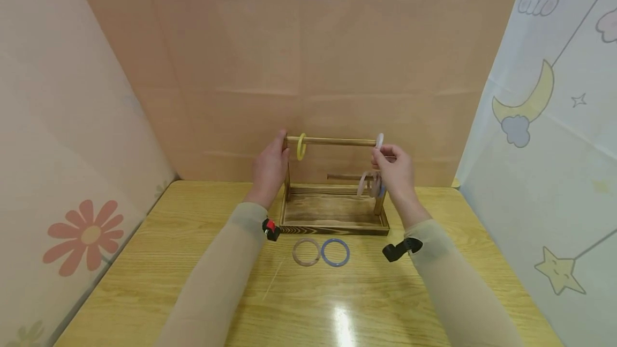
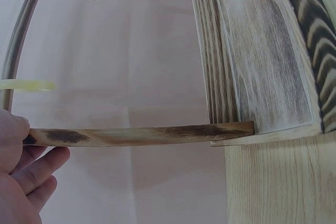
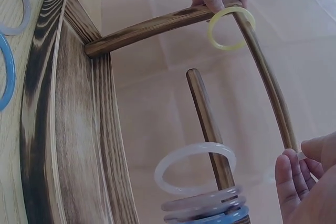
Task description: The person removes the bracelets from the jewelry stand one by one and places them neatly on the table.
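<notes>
A dark wooden rack (image 1: 332,210) stands on the table. Its upper rod (image 1: 337,142) carries a yellow ring (image 1: 301,146) near the left end. My left hand (image 1: 279,146) grips the top of the left post (image 2: 142,135), just beside the yellow ring (image 3: 231,27). My right hand (image 1: 378,154) pinches a white ring (image 1: 380,140) at the rod's right end. The lower rod (image 3: 207,119) holds several pale rings (image 3: 202,190), with a blue one lowest. A clear ring (image 1: 306,252) and a blue ring (image 1: 335,252) lie flat on the table before the rack.
The yellow wooden table (image 1: 193,283) is enclosed by a peach backdrop (image 1: 299,58), a flowered panel (image 1: 82,234) on the left and a moon-and-star curtain (image 1: 540,122) on the right. The rack's tray base (image 2: 262,51) is bare wood.
</notes>
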### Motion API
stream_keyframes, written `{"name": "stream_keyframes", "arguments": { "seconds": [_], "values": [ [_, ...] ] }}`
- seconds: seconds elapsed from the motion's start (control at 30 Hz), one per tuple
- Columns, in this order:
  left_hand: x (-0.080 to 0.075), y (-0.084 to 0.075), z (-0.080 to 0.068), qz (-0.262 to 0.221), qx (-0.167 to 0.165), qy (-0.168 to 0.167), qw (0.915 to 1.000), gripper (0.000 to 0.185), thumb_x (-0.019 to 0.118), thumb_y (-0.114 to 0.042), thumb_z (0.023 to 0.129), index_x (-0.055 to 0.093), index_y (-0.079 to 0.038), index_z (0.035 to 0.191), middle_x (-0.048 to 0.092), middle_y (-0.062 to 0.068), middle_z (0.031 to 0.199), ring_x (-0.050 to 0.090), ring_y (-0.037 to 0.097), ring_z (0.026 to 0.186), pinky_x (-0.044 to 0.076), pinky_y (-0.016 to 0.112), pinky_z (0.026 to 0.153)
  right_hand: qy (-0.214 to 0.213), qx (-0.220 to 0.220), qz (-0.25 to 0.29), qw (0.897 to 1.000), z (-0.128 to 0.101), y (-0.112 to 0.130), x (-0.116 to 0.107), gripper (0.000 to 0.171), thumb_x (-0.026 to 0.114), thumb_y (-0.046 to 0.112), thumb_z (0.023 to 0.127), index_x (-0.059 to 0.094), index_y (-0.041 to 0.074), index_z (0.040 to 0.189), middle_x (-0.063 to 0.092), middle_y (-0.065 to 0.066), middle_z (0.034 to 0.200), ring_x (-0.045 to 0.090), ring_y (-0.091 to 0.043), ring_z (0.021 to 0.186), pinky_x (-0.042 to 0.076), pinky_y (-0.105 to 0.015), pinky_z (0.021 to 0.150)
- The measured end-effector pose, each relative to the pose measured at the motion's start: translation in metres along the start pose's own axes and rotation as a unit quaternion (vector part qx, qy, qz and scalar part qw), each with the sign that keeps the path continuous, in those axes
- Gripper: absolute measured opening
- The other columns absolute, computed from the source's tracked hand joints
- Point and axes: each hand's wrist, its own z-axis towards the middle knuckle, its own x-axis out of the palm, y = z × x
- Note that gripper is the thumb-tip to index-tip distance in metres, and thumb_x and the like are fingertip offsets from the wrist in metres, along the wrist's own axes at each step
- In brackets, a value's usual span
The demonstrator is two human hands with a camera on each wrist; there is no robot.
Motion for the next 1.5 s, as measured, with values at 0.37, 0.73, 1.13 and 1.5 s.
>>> {"name": "stream_keyframes", "arguments": {
  "seconds": [0.37,0.73,1.13,1.5],
  "values": [
    [0.001,0.0,0.0,-0.005,0.004,-0.006,1.0,0.047,0.069,-0.015,0.112,0.051,-0.012,0.155,0.077,0.013,0.117,0.073,0.033,0.087,0.061,0.051,0.075,-0.019,-0.011,0.033,0.999,-0.004,-0.007,-0.012,0.037,0.075,0.023,0.109,0.069,-0.008,0.128,0.073,-0.021,0.118,0.075,-0.01,0.089,0.062,-0.024,0.083],
    [0.001,-0.001,-0.001,-0.008,0.004,-0.01,0.9999,0.048,0.069,-0.015,0.112,0.05,-0.013,0.155,0.077,0.014,0.119,0.075,0.035,0.088,0.062,0.052,0.076,-0.027,-0.01,0.037,0.999,-0.023,-0.005,-0.023,0.036,0.074,0.025,0.109,0.071,-0.005,0.127,0.073,-0.014,0.113,0.074,-0.011,0.092,0.062,-0.029,0.089],
    [0.0,0.0,0.0,0.003,0.002,-0.008,1.0,0.048,0.068,-0.017,0.113,0.05,-0.013,0.156,0.077,0.013,0.119,0.074,0.034,0.086,0.061,0.051,0.074,-0.003,-0.03,0.054,0.998,-0.049,-0.005,-0.031,0.034,0.075,0.022,0.109,0.072,-0.007,0.126,0.074,-0.014,0.108,0.075,-0.019,0.092,0.063,-0.026,0.084],
    [-0.006,0.0,0.0,0.006,-0.003,0.004,1.0,0.043,0.061,-0.022,0.116,0.049,-0.014,0.156,0.076,0.012,0.118,0.072,0.033,0.085,0.06,0.051,0.073,0.035,-0.028,0.045,0.998,-0.068,-0.014,-0.036,0.039,0.074,0.023,0.11,0.07,-0.01,0.131,0.077,-0.007,0.097,0.076,-0.015,0.088,0.063,-0.026,0.084]
  ]
}}
